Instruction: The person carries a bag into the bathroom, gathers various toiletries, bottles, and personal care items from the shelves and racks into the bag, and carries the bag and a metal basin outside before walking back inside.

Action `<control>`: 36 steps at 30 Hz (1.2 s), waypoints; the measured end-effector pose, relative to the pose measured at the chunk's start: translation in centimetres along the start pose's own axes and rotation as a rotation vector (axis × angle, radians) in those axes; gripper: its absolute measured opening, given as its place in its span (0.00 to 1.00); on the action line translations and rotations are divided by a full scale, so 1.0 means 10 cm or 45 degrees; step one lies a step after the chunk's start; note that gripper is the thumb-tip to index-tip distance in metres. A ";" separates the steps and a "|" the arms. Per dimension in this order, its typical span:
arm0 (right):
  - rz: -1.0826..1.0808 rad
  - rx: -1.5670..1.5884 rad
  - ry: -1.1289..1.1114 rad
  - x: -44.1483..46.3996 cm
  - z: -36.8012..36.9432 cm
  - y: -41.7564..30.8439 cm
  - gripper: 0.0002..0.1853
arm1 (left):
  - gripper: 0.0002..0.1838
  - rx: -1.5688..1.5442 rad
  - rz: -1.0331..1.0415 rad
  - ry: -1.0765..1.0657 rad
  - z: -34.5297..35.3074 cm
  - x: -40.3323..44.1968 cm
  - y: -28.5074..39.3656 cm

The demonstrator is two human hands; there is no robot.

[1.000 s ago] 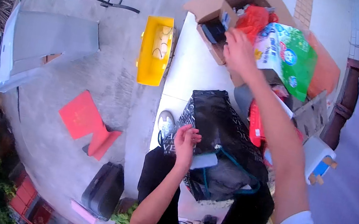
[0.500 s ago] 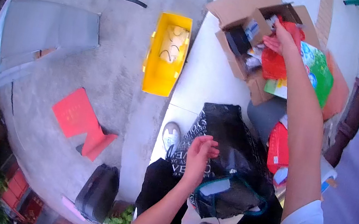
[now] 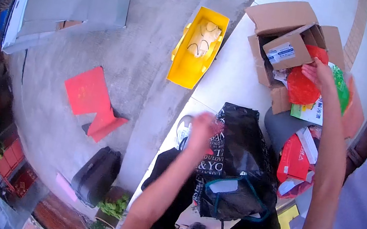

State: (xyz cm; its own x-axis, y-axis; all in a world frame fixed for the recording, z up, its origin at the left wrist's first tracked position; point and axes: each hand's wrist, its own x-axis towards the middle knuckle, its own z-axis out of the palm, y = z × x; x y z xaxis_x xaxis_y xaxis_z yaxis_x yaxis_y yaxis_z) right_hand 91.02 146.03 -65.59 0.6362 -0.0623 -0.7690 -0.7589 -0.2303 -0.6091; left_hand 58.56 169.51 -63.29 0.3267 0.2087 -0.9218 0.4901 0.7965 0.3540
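Carton (image 3: pixel 281 16) with open flaps lies on the pale floor beyond the person's knees. Nearest the body, the black shopping bag (image 3: pixel 249 143) stands between the legs, its mouth toward the person, perhaps so that the knees steady it and its opening is within easy reach. The left hand (image 3: pixel 204 130) hovers above the bag's side, close to a shoe (image 3: pixel 183 131); it is blurred, so I cannot tell how wide the fingers are or whether they hold anything. Its place near the bag probably keeps it ready to help without crossing the other arm.

To the right of the bag, a red box (image 3: pixel 294 158) lies beside other packets. Farther out, a green and white pack (image 3: pixel 309 112) lies against the carton's near side, partly behind the right forearm.

The right hand (image 3: pixel 318 73) reaches to the carton, fingers against the red plastic bag (image 3: pixel 302 86) and by the corner of a small brown box (image 3: pixel 286 49). Whether it pinches either one, I cannot tell. That box sits tilted in the carton, label up, likely propped by the things packed under it. The carton's spread flaps leave its top accessible.

Off to the left, the yellow bin (image 3: pixel 194 69) holds a pale item with dark cord, apart from the carton.
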 end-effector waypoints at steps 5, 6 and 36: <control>-0.328 -0.046 -0.225 -1.50 0.34 0.18 0.19 | 0.26 0.241 -0.360 0.683 -0.83 1.87 0.19; -0.288 -0.115 -0.261 -1.92 0.25 0.21 0.19 | 0.26 0.264 -0.357 0.678 -0.94 2.12 0.20; -0.066 -0.188 0.713 -8.58 -3.81 5.60 0.16 | 0.29 2.946 0.999 -0.675 -1.15 -6.06 0.40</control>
State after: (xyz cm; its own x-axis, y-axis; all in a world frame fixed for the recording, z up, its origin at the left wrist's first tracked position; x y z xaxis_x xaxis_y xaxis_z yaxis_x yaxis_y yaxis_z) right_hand -0.76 101.50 -26.40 0.6793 -0.5423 -0.4944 -0.7228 -0.3777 -0.5788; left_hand 31.42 166.59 -7.84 0.6863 -0.3463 -0.6396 -0.1790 -0.9328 0.3129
